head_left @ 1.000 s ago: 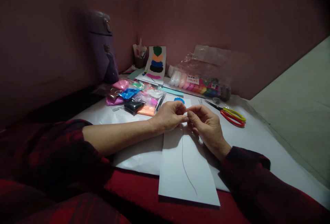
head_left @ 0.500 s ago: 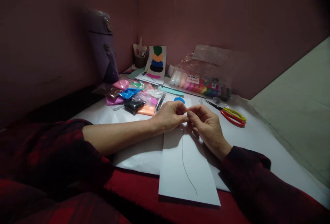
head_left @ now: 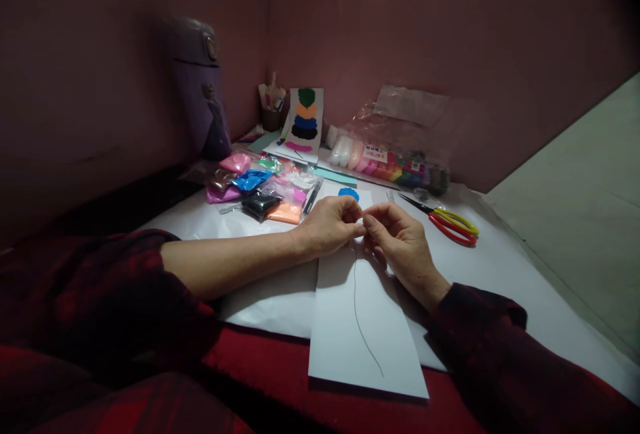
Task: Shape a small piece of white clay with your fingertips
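Note:
My left hand [head_left: 329, 224] and my right hand [head_left: 400, 244] meet fingertip to fingertip over a long white card [head_left: 365, 327]. Both are closed in a pinch on something too small to make out. A thin dark curved line [head_left: 361, 314] runs down the card from under the fingers. A small blue clay piece [head_left: 348, 193] sits on the card's far end, just beyond my left hand.
Small bags of coloured clay [head_left: 260, 187] lie at the left. Red-and-yellow scissors [head_left: 453, 224] lie at the right. A clear pack of clay sticks [head_left: 395, 154], a card with coloured clay shapes [head_left: 304, 121], a purple bottle [head_left: 200, 94] and a pot of sticks [head_left: 271, 111] stand behind.

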Action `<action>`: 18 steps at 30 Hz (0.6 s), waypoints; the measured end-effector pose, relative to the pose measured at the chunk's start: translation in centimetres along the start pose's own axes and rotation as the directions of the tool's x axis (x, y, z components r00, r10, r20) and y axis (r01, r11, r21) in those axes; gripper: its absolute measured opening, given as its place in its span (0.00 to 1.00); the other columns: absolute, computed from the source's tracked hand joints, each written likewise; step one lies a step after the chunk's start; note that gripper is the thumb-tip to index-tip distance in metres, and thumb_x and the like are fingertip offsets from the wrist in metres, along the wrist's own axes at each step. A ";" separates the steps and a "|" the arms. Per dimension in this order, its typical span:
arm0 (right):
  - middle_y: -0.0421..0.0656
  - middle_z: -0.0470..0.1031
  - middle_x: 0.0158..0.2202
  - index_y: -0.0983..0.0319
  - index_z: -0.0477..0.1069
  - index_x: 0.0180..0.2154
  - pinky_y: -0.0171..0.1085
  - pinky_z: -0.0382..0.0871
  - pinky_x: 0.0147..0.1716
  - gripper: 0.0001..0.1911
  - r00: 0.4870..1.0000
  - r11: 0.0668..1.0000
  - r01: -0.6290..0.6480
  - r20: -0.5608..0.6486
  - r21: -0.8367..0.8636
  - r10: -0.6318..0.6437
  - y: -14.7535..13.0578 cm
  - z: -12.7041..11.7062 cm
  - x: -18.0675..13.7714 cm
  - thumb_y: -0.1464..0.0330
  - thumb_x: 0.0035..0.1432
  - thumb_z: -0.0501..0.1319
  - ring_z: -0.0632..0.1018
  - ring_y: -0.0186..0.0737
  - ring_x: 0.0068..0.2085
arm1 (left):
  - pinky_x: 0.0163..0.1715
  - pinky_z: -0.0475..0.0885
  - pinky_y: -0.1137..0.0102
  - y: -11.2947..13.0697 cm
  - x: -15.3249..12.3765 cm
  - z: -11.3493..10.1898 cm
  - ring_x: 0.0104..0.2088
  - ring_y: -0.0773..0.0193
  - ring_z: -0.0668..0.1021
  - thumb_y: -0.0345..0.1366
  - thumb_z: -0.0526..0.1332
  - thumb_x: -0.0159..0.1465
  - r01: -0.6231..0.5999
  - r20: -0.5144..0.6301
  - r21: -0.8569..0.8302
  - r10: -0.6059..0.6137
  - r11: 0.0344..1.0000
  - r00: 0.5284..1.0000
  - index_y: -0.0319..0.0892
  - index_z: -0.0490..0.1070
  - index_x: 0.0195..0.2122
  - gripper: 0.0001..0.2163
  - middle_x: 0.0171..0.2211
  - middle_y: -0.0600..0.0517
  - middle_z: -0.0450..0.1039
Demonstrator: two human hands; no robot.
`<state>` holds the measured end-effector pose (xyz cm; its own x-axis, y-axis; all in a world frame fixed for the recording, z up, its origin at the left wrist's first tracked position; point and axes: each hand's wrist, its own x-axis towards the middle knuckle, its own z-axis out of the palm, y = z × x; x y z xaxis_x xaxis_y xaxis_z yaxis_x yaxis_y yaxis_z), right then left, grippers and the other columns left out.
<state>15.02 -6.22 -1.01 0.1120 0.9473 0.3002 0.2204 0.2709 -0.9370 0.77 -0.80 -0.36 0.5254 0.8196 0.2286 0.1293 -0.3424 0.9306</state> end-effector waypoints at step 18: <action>0.36 0.70 0.22 0.61 0.67 0.31 0.30 0.61 0.15 0.12 1.000 1.000 -0.009 0.028 -0.015 0.010 -0.4 0.0 0.0 0.60 0.56 0.64 0.70 0.30 0.19 | 0.19 0.63 0.76 0.0 0.2 -0.1 0.21 0.71 0.71 0.34 0.62 0.53 0.000 0.040 0.030 -0.001 1.000 0.999 0.38 0.66 0.27 0.06 0.21 0.55 0.68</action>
<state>14.91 -6.36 -0.70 0.0867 0.9543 0.2860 0.2342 0.2595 -0.9369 0.78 -0.62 -0.33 0.5581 0.8011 0.2162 0.1541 -0.3561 0.9217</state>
